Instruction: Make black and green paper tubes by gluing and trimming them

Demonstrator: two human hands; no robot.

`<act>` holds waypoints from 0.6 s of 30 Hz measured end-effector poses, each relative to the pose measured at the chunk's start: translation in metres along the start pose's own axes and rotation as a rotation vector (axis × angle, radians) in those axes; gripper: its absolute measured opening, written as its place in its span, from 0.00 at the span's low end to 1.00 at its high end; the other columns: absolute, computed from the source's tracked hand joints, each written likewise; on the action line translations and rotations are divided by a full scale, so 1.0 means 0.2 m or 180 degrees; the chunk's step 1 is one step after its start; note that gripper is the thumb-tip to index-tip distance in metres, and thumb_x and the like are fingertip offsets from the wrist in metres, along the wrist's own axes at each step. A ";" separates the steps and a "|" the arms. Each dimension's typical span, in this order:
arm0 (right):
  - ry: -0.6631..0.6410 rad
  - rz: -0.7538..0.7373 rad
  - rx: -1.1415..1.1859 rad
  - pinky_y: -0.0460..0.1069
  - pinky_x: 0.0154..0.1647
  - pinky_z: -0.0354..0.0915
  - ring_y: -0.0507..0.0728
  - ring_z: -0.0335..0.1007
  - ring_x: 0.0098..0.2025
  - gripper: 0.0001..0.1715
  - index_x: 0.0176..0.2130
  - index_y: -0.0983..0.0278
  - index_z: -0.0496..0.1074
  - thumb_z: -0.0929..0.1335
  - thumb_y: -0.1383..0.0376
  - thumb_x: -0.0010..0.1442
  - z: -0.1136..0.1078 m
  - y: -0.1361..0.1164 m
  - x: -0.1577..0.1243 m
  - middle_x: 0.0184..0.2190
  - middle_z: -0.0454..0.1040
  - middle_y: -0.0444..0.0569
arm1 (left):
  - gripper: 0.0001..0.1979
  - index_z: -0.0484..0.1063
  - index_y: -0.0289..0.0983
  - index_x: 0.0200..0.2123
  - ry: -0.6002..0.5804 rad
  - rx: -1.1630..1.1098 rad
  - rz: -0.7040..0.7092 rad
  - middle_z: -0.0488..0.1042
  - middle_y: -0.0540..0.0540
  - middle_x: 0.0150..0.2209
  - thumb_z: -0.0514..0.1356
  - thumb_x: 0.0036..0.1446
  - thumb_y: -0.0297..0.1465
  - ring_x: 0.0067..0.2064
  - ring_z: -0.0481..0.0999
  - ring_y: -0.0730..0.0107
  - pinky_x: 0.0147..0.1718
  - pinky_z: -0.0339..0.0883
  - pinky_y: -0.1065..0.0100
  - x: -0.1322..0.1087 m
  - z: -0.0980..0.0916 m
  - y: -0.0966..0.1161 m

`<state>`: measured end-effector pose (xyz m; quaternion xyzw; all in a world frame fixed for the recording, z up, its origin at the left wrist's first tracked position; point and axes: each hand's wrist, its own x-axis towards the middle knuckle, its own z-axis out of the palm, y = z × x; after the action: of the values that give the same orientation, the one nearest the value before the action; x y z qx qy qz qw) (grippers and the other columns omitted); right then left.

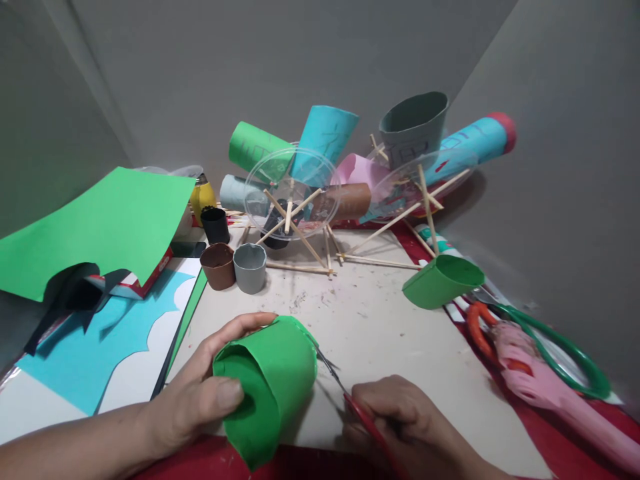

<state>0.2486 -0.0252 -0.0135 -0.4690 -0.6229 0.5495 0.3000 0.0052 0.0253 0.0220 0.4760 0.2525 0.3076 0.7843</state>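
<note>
Near the table's front edge, my left hand (pixel 200 393) is closed around a rolled green foam cylinder (pixel 280 380), thumb in front and fingers behind. One end of the roll hangs loose with a pointed lower corner. My right hand (pixel 400 427) grips red-handled scissors (pixel 367 423), whose blades meet the right rim of the cylinder. How far the blades are apart is hard to see. Beyond the left hand stand a small brown cup (pixel 218 268), a grey cup (pixel 250 270) and a black cup (pixel 215 227). A green foam cup (pixel 435 283) lies tilted at the right.
At the back stands a wheel of clear plastic discs (pixel 320 157), wooden sticks (pixel 300 230) and coloured foam tubes (pixel 325 140). Foam sheets, one green (pixel 100 233), are piled at the left. Green-handled scissors (pixel 565 360) and a pink-wrapped tool (pixel 530 380) lie right.
</note>
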 end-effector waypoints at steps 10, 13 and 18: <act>-0.0114 0.0157 0.0147 0.45 0.17 0.40 0.47 0.40 0.18 0.34 0.17 0.61 0.51 0.69 0.46 0.56 0.02 0.01 -0.02 0.14 0.47 0.36 | 0.41 0.61 0.42 0.60 -0.0029 0.0400 0.0068 0.68 0.38 0.56 0.66 0.46 0.52 0.57 0.68 0.42 0.53 0.61 0.49 0.00 -0.02 0.01; -0.0173 0.0128 0.0098 0.45 0.17 0.41 0.47 0.41 0.18 0.31 0.18 0.62 0.53 0.68 0.48 0.58 0.01 0.04 -0.02 0.14 0.49 0.37 | 0.41 0.62 0.44 0.60 -0.0151 0.0527 0.0081 0.68 0.40 0.56 0.68 0.45 0.51 0.56 0.68 0.46 0.53 0.61 0.51 0.00 -0.03 0.00; -0.0043 0.0002 0.0000 0.44 0.16 0.40 0.46 0.41 0.18 0.31 0.17 0.61 0.50 0.69 0.52 0.58 0.01 0.05 -0.02 0.14 0.47 0.36 | 0.41 0.62 0.44 0.60 -0.0168 0.0571 0.0086 0.68 0.41 0.56 0.68 0.45 0.51 0.57 0.67 0.45 0.54 0.60 0.49 0.00 -0.03 0.00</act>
<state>0.2510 -0.0290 -0.0222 -0.4655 -0.6247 0.5528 0.2957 0.0011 0.0295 0.0199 0.5556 0.2518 0.2817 0.7407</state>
